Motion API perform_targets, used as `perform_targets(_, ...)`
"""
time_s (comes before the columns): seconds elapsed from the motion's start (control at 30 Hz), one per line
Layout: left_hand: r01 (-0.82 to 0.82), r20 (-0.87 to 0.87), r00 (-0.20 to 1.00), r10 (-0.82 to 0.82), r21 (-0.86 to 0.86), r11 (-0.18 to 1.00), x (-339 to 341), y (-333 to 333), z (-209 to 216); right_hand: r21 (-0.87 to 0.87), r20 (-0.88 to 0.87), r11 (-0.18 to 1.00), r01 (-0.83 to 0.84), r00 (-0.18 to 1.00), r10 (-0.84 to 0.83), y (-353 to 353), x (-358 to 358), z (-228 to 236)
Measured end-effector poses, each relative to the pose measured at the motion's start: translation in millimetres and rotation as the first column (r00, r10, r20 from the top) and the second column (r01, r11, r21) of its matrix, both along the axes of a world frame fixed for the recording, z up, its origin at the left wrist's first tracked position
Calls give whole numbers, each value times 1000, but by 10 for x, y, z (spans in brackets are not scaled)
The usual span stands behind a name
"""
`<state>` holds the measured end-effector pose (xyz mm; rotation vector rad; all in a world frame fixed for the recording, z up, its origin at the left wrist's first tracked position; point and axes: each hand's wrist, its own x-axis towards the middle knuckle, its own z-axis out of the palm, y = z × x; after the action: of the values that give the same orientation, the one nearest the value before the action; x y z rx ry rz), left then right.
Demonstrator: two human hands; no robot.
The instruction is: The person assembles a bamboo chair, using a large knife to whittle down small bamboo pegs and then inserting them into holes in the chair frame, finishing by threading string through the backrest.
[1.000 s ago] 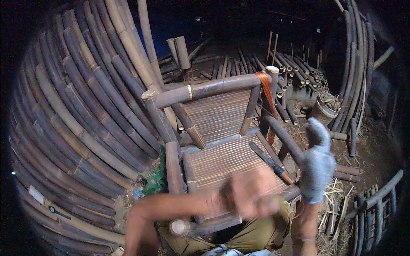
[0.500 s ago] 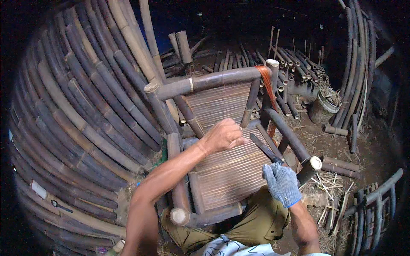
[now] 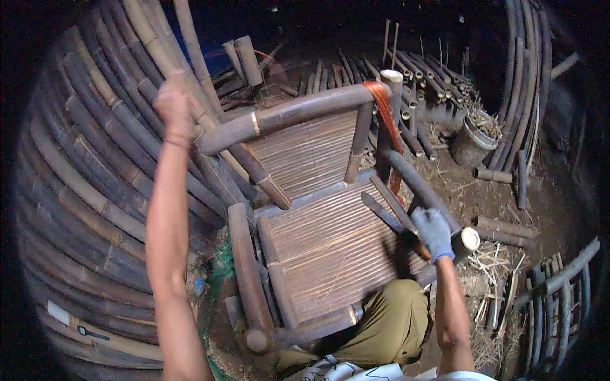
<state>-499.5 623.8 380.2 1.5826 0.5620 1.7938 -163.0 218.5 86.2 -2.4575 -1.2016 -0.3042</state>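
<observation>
A bamboo chair (image 3: 324, 267) with a slatted seat and back stands before me, tilted in the view. My right hand (image 3: 433, 233), in a grey knitted glove, is closed round the handle of a knife (image 3: 381, 211). Its dark blade points up and left over the slatted seat. My left hand (image 3: 175, 105), bare and smeared by motion, is raised at the chair's upper left corner with its fingers curled. Whatever those fingers hold is too blurred to make out. Orange strands (image 3: 382, 105) are wrapped round the back's upper right joint.
Long bamboo poles (image 3: 95, 165) lean along the left side, with a wristwatch (image 3: 93, 333) lying among them. Cut bamboo pieces (image 3: 432, 76) are stacked at the back. A bucket (image 3: 471, 147) stands at the right, near scattered shavings (image 3: 492, 270) and a bamboo frame (image 3: 562, 305).
My left hand has swung from over the seat up and left to the chair's corner. My right hand has risen slightly with the knife. The chair sits farther left in the view.
</observation>
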Motion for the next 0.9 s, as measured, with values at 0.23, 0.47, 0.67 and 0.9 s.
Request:
perform_targets(0.23, 437, 225, 886, -406, -109, 893, 137, -172, 812, -290, 229, 956, 37, 973, 32, 208, -223, -686)
perform_targets(0.47, 433, -464, 842, -277, 271, 860, 1189, -1043, 1504, -58, -28, 962, -267, 964, 265, 115, -435, -72)
perform_targets(0.67, 107, -518, 711, 476, 748, 655, 1586, -1286, 1486, 185, 330, 733, -654, 744, 581, 537, -697, 1379)
perform_targets(0.9, 205, -371, 502, 781, 928, 310, 1262, -1478, 1289, -6, 399, 809, -588, 740, 541, 1667, -652, 2200)
